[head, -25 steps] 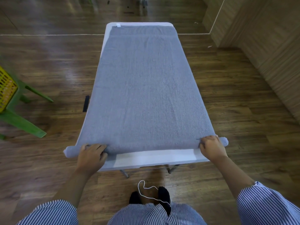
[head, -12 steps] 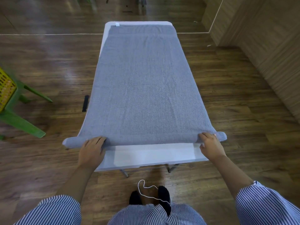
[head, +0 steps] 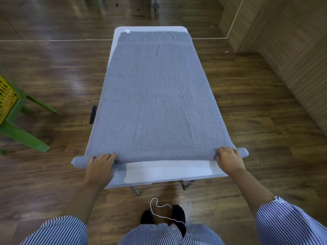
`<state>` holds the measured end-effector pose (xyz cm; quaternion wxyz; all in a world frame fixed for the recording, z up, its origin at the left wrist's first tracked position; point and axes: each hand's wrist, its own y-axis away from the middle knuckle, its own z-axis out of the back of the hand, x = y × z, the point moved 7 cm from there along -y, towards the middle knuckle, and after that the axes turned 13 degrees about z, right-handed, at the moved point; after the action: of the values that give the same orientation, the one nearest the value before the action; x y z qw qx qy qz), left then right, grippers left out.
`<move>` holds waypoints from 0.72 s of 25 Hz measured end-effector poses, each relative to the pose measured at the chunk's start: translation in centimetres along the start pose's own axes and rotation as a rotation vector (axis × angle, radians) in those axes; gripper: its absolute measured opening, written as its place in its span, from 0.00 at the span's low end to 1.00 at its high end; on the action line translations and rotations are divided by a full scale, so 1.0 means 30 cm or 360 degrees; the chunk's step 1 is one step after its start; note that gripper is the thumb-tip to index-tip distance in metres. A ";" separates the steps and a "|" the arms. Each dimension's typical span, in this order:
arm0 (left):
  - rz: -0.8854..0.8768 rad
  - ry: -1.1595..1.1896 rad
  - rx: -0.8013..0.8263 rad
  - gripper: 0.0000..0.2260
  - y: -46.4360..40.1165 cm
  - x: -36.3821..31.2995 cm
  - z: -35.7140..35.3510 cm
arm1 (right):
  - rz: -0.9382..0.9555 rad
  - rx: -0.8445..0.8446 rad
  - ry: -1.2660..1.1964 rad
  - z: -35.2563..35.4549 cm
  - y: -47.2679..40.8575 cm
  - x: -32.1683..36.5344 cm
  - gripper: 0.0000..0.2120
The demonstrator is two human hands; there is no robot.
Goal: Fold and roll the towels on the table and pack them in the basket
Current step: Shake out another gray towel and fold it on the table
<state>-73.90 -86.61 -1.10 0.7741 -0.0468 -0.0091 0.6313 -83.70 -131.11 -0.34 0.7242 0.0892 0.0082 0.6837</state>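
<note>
Towel (head: 155,96), just one, grey, lies flat along the white surface (head: 169,171), near edge rolled. Left hand (head: 100,167) and right hand (head: 229,159) both curl onto that roll. One yellow basket (head: 6,99) far left.

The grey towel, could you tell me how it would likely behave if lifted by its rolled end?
The towel is probably floppy: its roll ends overhang the table past both hands. The loose roll would likely unroll or sag if released.
</note>
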 end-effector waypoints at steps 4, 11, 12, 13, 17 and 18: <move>0.0050 0.0014 -0.0149 0.15 -0.017 0.009 0.035 | -0.0055 -0.0068 0.0026 0.024 -0.013 -0.001 0.11; 0.0220 0.0097 -0.0024 0.14 -0.041 -0.002 0.020 | -0.0054 0.0023 -0.0135 -0.019 -0.029 -0.008 0.15; 0.0250 0.0114 0.0026 0.14 -0.044 0.000 0.014 | -0.0051 0.0069 -0.0137 -0.020 -0.029 -0.006 0.17; 0.0251 0.0125 0.0058 0.14 -0.047 0.002 0.008 | -0.0048 0.0096 -0.0137 -0.022 -0.029 -0.005 0.19; 0.0188 0.0127 0.0041 0.14 -0.046 0.012 0.005 | -0.0073 -0.0020 -0.0114 -0.010 -0.021 0.000 0.19; 0.0177 0.0120 0.0007 0.15 -0.045 0.014 0.009 | -0.0070 -0.0043 -0.0105 -0.009 -0.021 0.006 0.17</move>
<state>-72.53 -86.46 -0.73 0.7376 -0.0693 0.0240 0.6713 -83.10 -130.93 -0.68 0.7401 0.1016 -0.0230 0.6644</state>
